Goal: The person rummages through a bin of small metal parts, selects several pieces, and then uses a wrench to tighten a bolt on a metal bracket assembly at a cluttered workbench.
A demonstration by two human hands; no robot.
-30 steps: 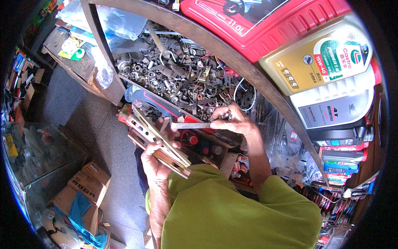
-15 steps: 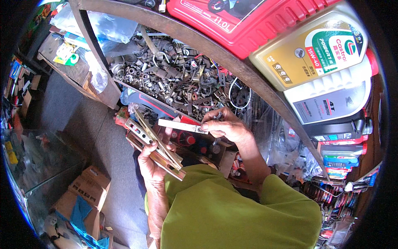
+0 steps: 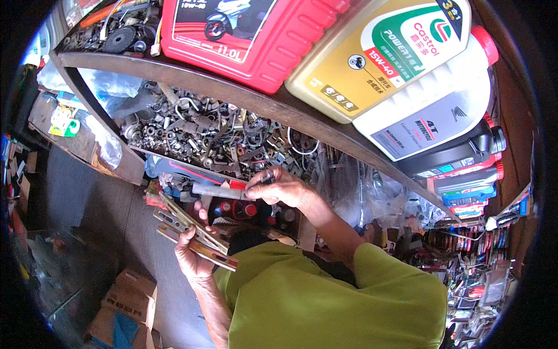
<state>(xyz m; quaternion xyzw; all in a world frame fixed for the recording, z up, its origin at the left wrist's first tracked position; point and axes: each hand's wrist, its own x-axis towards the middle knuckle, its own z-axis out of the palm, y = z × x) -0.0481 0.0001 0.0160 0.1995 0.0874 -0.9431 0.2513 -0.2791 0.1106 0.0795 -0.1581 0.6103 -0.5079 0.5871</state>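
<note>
My left hand (image 3: 193,259) is closed around several long, brassy slotted metal brackets (image 3: 212,254), its thumb on top and fingertips showing at their far side. The brackets lie side by side and fan apart slightly at the far end. To the right and farther away, my right hand (image 3: 283,189) pinches the end of a pale flat strip (image 3: 216,191), which points left above the brackets without touching them. The strip is smeared by motion. Something small and dark shows at the fingertips of this hand; its kind cannot be made out.
Beyond my hands, a tray heaped with loose metal parts (image 3: 203,131) sits below a brown shelf edge (image 3: 232,87). Oil bottles, among them a red one (image 3: 261,49) and a gold one (image 3: 366,70), stand on that shelf. Cardboard boxes (image 3: 131,294) lie at lower left.
The view has shifted, so the shelf and bottles appear lower and farther left. My right hand has tilted the pale strip slightly. Both hands keep their hold.
</note>
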